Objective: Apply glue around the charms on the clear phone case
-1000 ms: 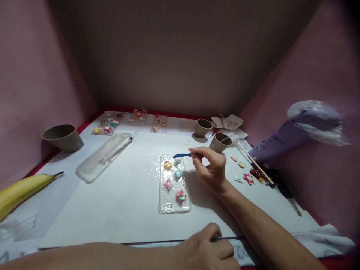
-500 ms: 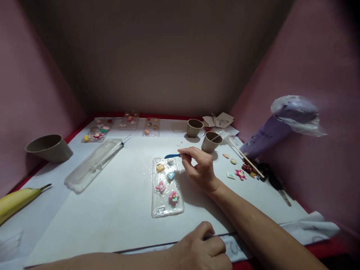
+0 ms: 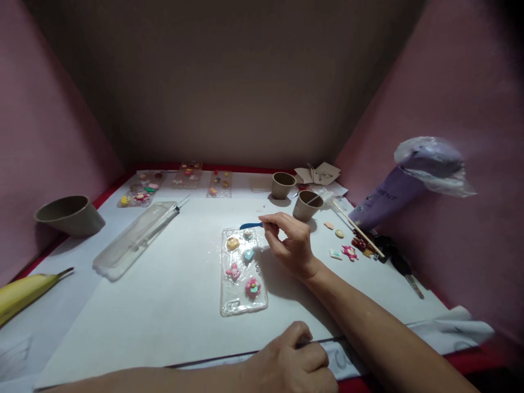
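Note:
A clear phone case [image 3: 242, 270] lies flat on the white sheet, with several small coloured charms stuck on it. My right hand [image 3: 291, 244] sits just right of its top end, fingers pinched on a thin blue tool [image 3: 250, 225] whose tip points left over the case's upper edge. My left hand [image 3: 292, 361] rests at the near edge of the sheet, fingers curled down onto the paper, and I cannot make out anything in it.
Two paper cups [image 3: 295, 197] stand behind my right hand. Loose charms [image 3: 344, 249], a wooden stick [image 3: 355, 228] and a purple piping bag [image 3: 405, 183] lie right. A clear tray with a syringe [image 3: 137, 237], a tipped cup [image 3: 70, 215], a banana [image 3: 24, 292] and more decorated cases [image 3: 184, 180] lie left and back.
The view shifted early on, so everything slid left in the picture. My right hand keeps the blue tool at the case's top end; the left hand stays put.

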Motion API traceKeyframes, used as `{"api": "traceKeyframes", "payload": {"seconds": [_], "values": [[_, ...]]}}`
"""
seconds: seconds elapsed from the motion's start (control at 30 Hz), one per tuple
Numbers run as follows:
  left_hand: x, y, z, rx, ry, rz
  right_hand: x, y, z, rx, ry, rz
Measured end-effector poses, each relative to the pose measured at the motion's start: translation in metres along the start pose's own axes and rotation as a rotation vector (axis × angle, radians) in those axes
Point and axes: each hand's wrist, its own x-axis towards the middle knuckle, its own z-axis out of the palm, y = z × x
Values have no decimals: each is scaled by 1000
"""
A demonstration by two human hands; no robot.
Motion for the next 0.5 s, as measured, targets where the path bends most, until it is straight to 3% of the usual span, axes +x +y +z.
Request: {"api": "traceKeyframes", "payload": {"seconds": [0.2,0.5], "values": [[-2,-1,2,-9,51,21,3,12,-3,-82,115,48],[-10,-1,10,42,-75,32,5,36,-4,-282,122,112]]}}
